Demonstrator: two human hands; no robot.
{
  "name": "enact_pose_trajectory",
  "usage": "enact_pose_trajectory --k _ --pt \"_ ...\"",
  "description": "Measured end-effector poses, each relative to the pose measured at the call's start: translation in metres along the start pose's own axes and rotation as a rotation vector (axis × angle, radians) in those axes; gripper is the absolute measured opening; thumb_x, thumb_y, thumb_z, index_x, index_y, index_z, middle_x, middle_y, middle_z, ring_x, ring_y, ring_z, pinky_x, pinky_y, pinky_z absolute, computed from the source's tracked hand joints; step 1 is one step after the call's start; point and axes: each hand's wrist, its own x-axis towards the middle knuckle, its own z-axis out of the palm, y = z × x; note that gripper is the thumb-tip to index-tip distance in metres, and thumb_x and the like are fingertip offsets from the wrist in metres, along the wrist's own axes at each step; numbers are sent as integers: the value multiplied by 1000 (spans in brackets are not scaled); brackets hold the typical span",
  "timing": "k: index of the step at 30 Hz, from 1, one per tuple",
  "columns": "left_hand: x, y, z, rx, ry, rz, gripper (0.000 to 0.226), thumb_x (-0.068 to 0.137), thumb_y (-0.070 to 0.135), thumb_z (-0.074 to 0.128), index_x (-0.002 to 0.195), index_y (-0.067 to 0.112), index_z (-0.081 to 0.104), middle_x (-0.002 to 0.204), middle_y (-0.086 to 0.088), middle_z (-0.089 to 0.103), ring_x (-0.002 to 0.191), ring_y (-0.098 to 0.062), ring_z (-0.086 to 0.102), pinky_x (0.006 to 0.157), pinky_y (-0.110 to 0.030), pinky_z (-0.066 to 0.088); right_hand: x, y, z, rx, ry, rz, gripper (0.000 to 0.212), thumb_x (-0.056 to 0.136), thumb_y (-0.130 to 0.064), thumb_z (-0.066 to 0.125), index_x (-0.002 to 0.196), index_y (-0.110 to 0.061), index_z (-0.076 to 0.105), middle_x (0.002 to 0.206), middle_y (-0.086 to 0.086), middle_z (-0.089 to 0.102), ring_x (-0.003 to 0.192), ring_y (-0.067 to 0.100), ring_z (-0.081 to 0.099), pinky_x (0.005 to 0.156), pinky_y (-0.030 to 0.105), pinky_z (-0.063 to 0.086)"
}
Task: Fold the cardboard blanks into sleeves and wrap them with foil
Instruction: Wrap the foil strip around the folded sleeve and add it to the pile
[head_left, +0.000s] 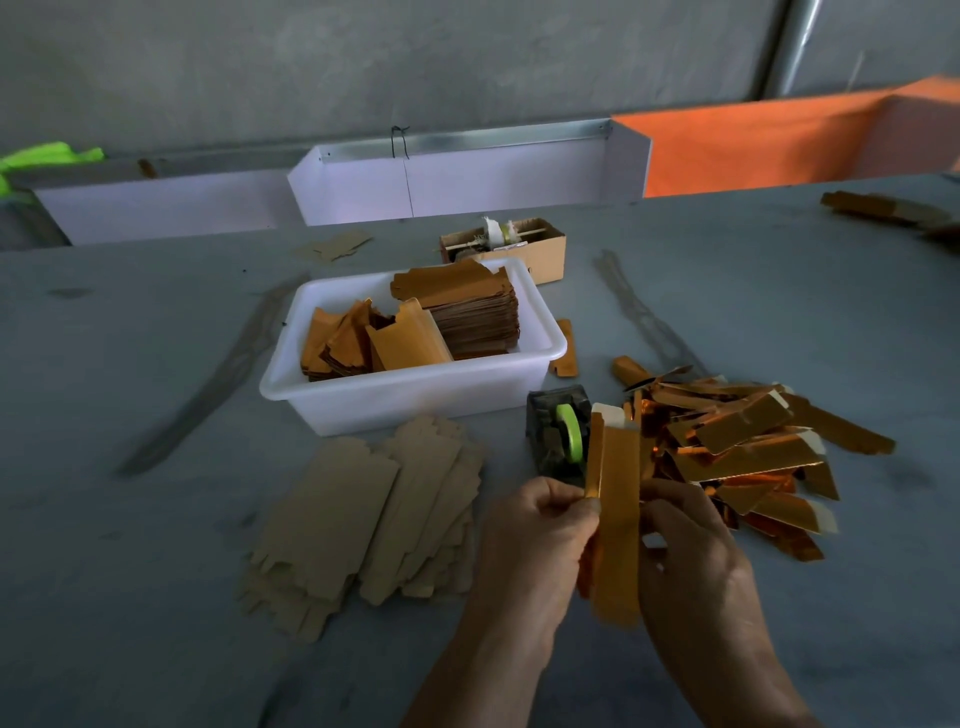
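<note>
A long gold-foil sleeve (615, 514) stands nearly upright between my two hands, its white end at the top. My left hand (530, 540) pinches its left edge with thumb and fingers. My right hand (691, 551) grips it from the right side. Flat brown cardboard blanks (363, 514) lie fanned out on the table to the left of my hands. A heap of foil-wrapped sleeves (748, 452) lies to the right. A dark tape dispenser with green tape (561, 436) stands just behind the held sleeve.
A white plastic tub (415, 400) behind the blanks holds stacks of gold and brown blanks. A small cardboard box (506, 247) sits farther back. White and orange boards line the far edge of the grey table (130, 597).
</note>
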Motion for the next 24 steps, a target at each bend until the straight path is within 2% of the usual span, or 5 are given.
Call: enact_pose_trajectory --k 5,8,11,14,24 --pt "-11 0 -8 -60 -16 -19 14 89 19 62 76 17 64 53 10 59 41 6 51 39 -7 34 0 14 -29 406 -5 184 21 84 -13 61 72 -29 61 77 -3 62 75 15 62 64 29 50" --pt "-17 -1 -12 -127 -5 -56 16 85 16 65 69 16 66 51 7 61 41 0 52 42 -14 41 2 8 -46 658 -205 221 18 79 -13 63 76 -30 70 74 -3 67 68 13 63 62 30 49" --pt "-20 0 -12 -171 -36 -62 13 81 15 68 69 16 70 65 -2 70 60 -14 67 61 -31 58 4 -5 -52 619 -391 81 17 68 -29 61 79 -37 71 77 -5 69 68 8 63 56 24 48" --pt "-22 3 -14 -191 -49 -62 8 84 12 67 78 12 72 77 -7 74 73 -19 72 72 -35 60 6 -15 -53 583 -400 -3 19 72 -27 61 80 -40 71 80 -6 69 72 6 62 54 19 49" --pt "-30 9 -16 -257 -131 -55 12 86 10 65 78 9 74 76 -7 75 71 -16 73 61 -21 57 9 -25 -54 327 -316 -57 26 78 -19 67 93 -31 49 79 -18 68 68 0 63 56 10 47"
